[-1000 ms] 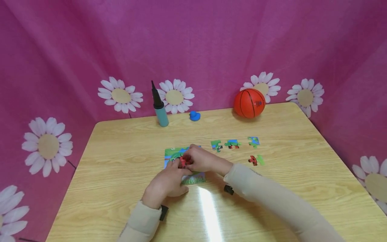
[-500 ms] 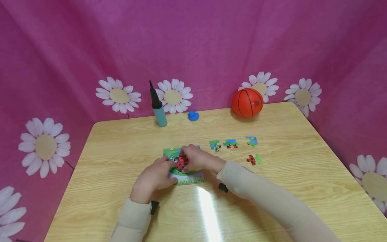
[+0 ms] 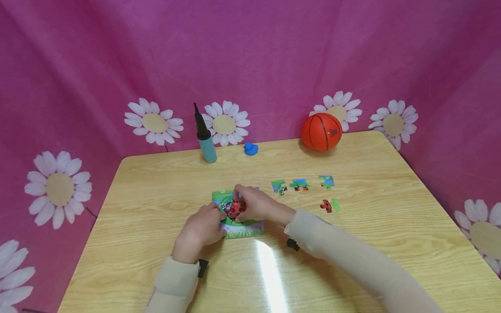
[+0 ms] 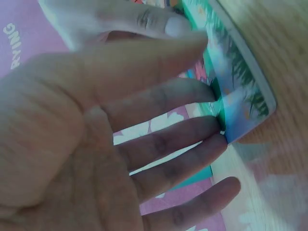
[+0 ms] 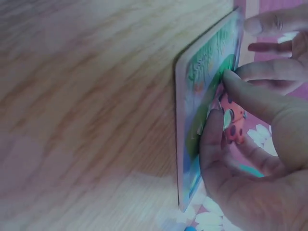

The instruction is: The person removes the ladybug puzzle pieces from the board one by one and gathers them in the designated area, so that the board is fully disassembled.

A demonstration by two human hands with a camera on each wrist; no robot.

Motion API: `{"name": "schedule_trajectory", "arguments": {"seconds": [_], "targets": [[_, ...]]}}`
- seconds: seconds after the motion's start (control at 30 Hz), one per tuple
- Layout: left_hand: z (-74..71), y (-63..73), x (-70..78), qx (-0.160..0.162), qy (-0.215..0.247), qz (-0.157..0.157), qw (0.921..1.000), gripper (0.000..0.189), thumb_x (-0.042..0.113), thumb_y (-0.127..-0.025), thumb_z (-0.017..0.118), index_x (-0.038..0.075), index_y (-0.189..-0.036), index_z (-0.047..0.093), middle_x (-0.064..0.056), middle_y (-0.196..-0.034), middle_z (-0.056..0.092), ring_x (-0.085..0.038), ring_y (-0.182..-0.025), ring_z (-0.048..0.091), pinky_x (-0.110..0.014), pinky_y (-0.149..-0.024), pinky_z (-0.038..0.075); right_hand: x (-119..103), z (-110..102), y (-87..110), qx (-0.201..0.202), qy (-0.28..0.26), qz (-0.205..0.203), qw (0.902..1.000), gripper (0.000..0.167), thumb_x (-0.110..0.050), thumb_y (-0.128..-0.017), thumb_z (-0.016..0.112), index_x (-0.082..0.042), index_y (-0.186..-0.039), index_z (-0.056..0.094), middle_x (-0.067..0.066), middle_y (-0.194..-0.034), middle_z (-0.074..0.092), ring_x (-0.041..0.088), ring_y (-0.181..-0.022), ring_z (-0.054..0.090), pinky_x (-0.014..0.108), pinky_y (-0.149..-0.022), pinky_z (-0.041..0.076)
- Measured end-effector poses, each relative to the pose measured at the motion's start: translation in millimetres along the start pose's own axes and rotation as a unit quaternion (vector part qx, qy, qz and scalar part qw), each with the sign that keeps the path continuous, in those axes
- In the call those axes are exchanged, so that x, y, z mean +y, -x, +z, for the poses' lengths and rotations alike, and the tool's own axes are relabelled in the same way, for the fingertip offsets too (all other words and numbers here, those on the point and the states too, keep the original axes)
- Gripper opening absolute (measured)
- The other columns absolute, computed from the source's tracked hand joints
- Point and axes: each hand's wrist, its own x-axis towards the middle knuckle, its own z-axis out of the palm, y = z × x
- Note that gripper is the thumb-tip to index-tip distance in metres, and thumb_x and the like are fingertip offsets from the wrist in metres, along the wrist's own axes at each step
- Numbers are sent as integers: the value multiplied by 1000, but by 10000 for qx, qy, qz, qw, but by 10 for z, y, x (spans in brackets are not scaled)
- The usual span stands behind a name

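A flat picture puzzle board (image 3: 246, 233) with printed grass along its near edge lies on the table in the head view. My right hand (image 3: 255, 206) pinches a red, black-spotted ladybird puzzle piece (image 3: 236, 209) over the board's middle. In the right wrist view, the ladybird piece (image 5: 234, 120) stands tilted up from the board (image 5: 211, 55) between thumb and fingers. My left hand (image 3: 200, 228) rests at the board's left side, its fingers fairly straight. Those fingertips touch the board (image 4: 245, 91) in the left wrist view. The hands hide part of the board.
Several loose puzzle pieces, including a green-blue one (image 3: 300, 184) and a red-green one (image 3: 330, 205), lie right of the board. Farther back stand a hand pump (image 3: 208, 150), a blue rubber duck (image 3: 251, 149) and an orange-red ball (image 3: 321, 132), before a pink curtain.
My left hand has drawn back to the left, uncovering more of the board and ladybird. My right hand keeps its pinch on the ladybird piece. The last half second shows little movement.
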Motion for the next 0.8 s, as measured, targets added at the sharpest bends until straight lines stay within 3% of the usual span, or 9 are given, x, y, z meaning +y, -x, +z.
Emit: {"name": "schedule_trajectory", "arguments": {"seconds": [0.1,0.2,0.4,0.6,0.8], "targets": [[26,-28,34,188,-125,-34,9997,21,17,-89,81,7,-107,80,-12,-112,65,-30,-99,61,-50,-81,59,35,-1,25,153,-20,-190,9997,49,-17,-82,92,-12,-114,54,2,-88,67,14,-76,56,28,-69,44],[47,-42,33,275,-183,-61,9994,12,11,-89,80,8,-100,79,-12,-109,64,-30,-96,61,-49,-76,58,83,-11,42,218,-377,-238,9988,39,-13,-89,85,-12,-114,55,2,-82,68,11,-69,56,25,-65,46],[58,-40,0,249,-120,-38,9996,16,11,-89,79,8,-104,81,-12,-111,65,-30,-98,61,-49,-82,58,203,-149,115,179,-1336,-102,9908,27,-6,-93,79,-11,-109,58,1,-77,65,11,-65,63,25,-62,55],[30,-54,18,94,28,-154,9998,34,17,-92,81,5,-123,78,-12,-116,66,-27,-101,60,-47,-95,56,369,-470,274,-262,-1517,-229,9878,27,0,-91,79,-7,-105,58,1,-76,64,14,-66,66,40,-66,65],[18,-44,32,-36,85,-231,9997,37,19,-92,81,5,-126,77,-13,-118,65,-27,-103,59,-47,-101,55,638,-754,506,-937,-1139,-424,9882,25,2,-87,81,-3,-98,59,4,-76,69,9,-70,61,24,-68,52]]}}
